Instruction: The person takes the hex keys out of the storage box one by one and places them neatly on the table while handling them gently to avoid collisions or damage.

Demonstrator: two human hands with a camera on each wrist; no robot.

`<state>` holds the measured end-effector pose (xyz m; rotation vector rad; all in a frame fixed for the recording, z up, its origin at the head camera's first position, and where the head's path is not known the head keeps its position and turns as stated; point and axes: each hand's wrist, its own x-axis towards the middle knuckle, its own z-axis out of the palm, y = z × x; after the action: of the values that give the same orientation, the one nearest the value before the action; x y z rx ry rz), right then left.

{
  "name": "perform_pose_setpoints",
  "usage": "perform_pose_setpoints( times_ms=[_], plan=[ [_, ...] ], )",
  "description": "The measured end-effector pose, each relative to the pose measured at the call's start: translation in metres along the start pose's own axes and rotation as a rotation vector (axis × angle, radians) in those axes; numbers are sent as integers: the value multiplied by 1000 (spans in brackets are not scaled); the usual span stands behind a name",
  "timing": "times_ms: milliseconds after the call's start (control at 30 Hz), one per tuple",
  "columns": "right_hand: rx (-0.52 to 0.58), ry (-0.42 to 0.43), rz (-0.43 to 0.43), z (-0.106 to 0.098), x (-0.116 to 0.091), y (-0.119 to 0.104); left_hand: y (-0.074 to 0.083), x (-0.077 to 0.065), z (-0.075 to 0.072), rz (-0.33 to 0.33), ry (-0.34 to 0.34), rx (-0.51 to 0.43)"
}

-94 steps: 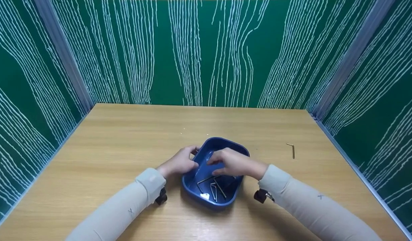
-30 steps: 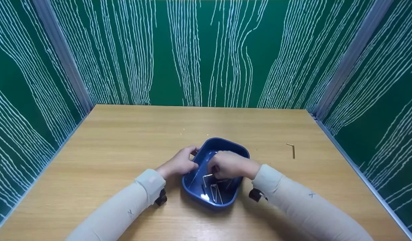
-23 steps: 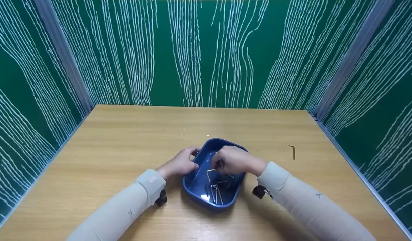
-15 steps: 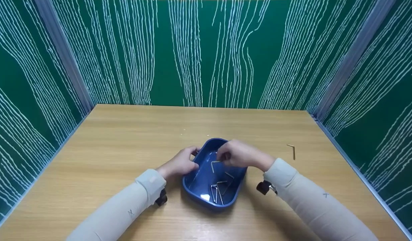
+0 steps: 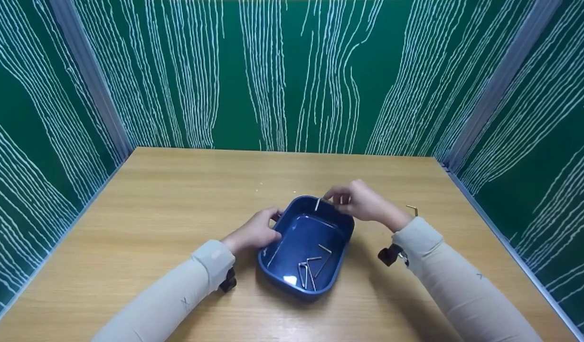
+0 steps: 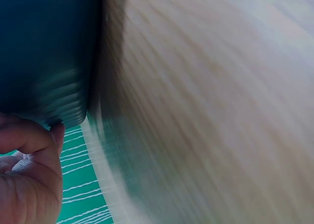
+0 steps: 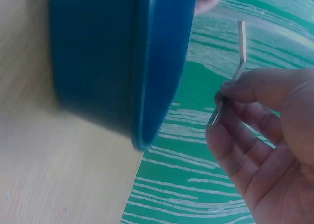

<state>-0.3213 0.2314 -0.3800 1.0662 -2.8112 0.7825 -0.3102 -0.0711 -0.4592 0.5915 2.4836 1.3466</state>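
A blue plastic bin [image 5: 292,237] stands on the table, turned at a slant. My left hand [image 5: 256,230] grips its left side, thumb over the rim and fingers outside. Above the bin's far right rim, my right hand [image 5: 363,202] pinches an L-shaped hex key [image 5: 317,204] between thumb and fingers. The right wrist view shows this hex key [image 7: 242,42] held near its bend, one arm sticking out. Three more hex keys [image 5: 328,259] lie at the near end of the bin.
Another hex key [image 5: 415,209] lies on the table [image 5: 178,190] at the right, partly hidden by the right forearm. Small pale specks lie beyond the bin. Green walls [image 5: 311,76] with white lines enclose the table at the back and sides.
My right hand reached into the bin, took hold of a hex key and lifted it up, then away to the far right rim. The left hand and bin stayed put.
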Motion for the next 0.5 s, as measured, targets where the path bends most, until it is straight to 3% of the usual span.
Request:
perform_pose_setpoints(
  times_ms=[200, 400, 500],
  plan=[
    [27, 87, 28, -7, -4, 18, -2, 1, 1, 9, -3, 10],
    [61, 128, 128, -13, -9, 32, -1, 0, -1, 55, 1, 38],
    [75, 142, 168, -17, -10, 38, 1, 0, -2, 40, -2, 28]
  ],
)
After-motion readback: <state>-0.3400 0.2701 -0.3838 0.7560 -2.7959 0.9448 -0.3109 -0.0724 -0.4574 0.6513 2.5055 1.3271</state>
